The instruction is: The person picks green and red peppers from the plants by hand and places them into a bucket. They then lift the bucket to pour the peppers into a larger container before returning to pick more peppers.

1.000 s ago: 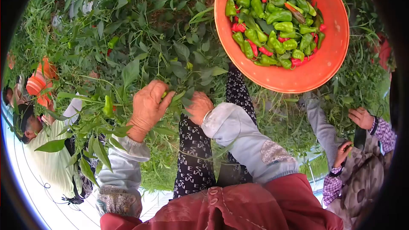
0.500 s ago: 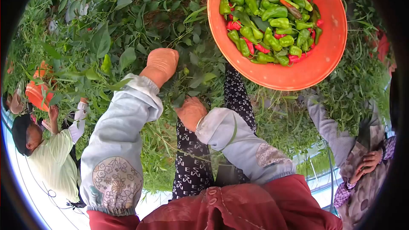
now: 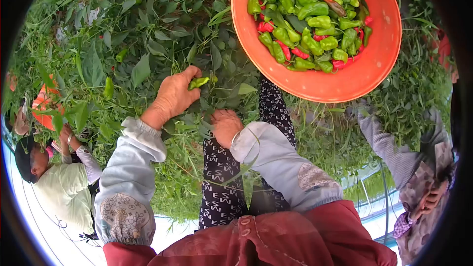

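Observation:
Among the pepper plants left of centre, my left hand (image 3: 176, 92) is closed round a small green pepper (image 3: 198, 83), which sticks out to the right of its fingers. My right hand (image 3: 226, 126) rests low by the leaves, just above my patterned trouser leg (image 3: 222, 182); its fingertips are partly hidden in foliage, so its grip is unclear. An orange basin (image 3: 315, 91) at the upper right holds several green and red peppers (image 3: 318, 10). Another green pepper (image 3: 109, 88) hangs on a plant to the left.
At the left a person in a dark cap (image 3: 59, 187) works by an orange container (image 3: 44, 106). Another person in patterned clothing (image 3: 419, 202) is at the right edge. Dense leafy plants (image 3: 162, 24) fill the upper left.
My left hand has moved down and slightly left, and a green pepper now shows in its fingers. My right hand has shifted slightly right. The basin appears slightly further left.

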`<state>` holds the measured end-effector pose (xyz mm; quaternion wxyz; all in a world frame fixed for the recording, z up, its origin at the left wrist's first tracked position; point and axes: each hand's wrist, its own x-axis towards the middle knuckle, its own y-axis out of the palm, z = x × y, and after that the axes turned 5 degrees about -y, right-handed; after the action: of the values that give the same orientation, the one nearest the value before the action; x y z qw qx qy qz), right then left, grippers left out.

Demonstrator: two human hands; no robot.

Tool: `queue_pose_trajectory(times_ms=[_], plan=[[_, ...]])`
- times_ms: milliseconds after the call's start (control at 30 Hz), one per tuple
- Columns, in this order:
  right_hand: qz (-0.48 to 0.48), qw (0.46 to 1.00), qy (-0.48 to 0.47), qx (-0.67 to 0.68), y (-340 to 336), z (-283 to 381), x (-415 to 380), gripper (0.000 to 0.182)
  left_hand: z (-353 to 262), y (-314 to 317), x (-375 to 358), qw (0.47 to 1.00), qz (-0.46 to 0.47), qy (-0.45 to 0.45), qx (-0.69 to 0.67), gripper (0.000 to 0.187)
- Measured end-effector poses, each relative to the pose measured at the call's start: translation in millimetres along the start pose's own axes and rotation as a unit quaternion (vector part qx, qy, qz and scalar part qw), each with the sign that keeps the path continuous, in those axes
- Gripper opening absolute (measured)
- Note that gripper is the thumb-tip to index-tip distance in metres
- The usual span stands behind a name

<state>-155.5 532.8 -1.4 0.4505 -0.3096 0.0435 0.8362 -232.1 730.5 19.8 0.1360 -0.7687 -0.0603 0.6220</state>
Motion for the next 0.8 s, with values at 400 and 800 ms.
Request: queue_pose_trajectory(times_ms=[400,800], plan=[[-0.053,0.896,0.102,0.428,-107.6,1.0,26.4,0.031,27.7,45.5,-69.9,0.980,-0.075,0.081,-0.167,0.036],[0.050,0.953,0.072,0.291,-23.5,8.8,115.3,0.036,24.8,19.7,-79.2,0.959,0.032,0.037,-0.278,0.032]])
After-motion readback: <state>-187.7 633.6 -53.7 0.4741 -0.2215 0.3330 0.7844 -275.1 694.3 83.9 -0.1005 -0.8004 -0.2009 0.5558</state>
